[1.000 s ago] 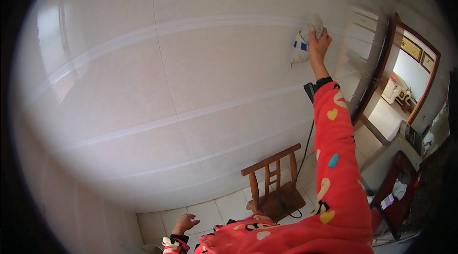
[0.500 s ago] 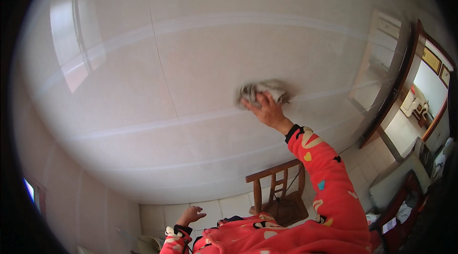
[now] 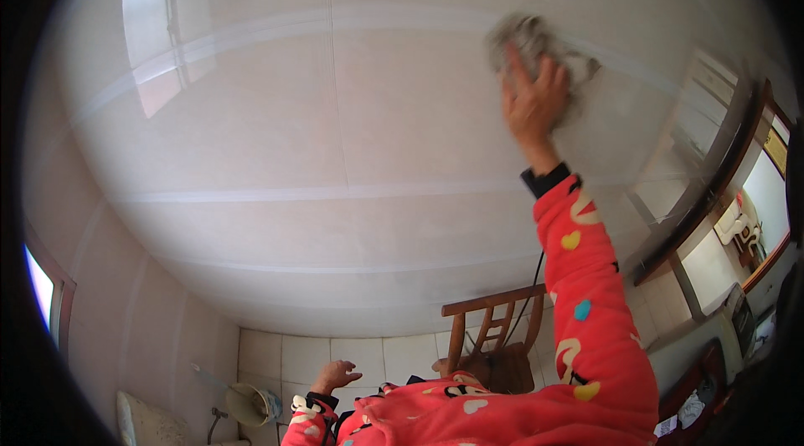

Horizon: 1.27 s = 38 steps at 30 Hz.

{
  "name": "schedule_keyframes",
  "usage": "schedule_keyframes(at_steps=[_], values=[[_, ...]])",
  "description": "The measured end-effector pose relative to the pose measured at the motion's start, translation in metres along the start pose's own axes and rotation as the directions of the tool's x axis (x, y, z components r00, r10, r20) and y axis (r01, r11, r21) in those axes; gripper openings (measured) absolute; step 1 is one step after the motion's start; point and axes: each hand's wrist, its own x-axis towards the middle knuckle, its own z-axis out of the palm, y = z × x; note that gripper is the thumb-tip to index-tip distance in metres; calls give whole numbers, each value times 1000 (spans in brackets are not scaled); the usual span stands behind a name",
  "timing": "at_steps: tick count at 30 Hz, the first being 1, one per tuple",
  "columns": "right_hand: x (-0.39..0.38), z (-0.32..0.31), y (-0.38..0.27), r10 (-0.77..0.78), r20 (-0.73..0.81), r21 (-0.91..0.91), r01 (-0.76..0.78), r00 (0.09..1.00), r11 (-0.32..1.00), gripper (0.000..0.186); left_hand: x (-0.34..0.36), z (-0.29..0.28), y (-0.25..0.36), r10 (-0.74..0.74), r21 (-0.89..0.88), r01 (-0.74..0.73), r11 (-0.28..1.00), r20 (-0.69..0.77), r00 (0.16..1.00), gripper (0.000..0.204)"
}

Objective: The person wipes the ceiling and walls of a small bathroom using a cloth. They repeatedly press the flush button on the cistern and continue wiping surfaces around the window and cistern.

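My right hand (image 3: 536, 103) is stretched far up and presses a crumpled grey-and-white cloth (image 3: 526, 30) flat against the glossy pale tiled wall (image 3: 335, 128). The cloth is smeared by motion, and one loose corner sticks out to the right of my fingers. Low down, close to my body, hangs my left hand (image 3: 337, 375), its fingers loosely curled and apart, holding nothing.
A wooden chair (image 3: 492, 308) stands against the wall's foot, in front of me. A bucket (image 3: 249, 404) is at the lower left. At right are a dark-framed doorway (image 3: 712, 186) and a bulky grey object (image 3: 699, 337).
My right hand has moved the cloth upward and to the right over the wall. My left hand stays low. The view has shifted, bringing the bucket into fuller sight.
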Motion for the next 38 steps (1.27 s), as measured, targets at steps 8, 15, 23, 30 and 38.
schedule_keyframes(at_steps=[8, 15, 23, 30, 38], values=[[-210, -26, -56, -563, 381, 300, 478, 733, 825, 59, 0, -9, -7, 37, -122, -45, 992, -64, 997, 57], [-142, -33, -9, -369, 356, 274, 282, 859, 920, 52, -5, -29, -9, -29, 10, 28, 1000, 80, 996, 58], [-165, -15, -43, -367, 208, 214, 324, 907, 921, 47, -1, -16, -2, 30, -53, -30, 998, 2, 1000, 56], [-227, -29, -38, -482, 429, 518, 229, 764, 824, 40, -7, -21, -14, 9, -29, -7, 1000, 40, 999, 56], [-164, -23, -38, -355, 246, 350, 259, 902, 900, 45, -5, -18, -1, 8, -18, -8, 1000, 26, 1000, 58]])
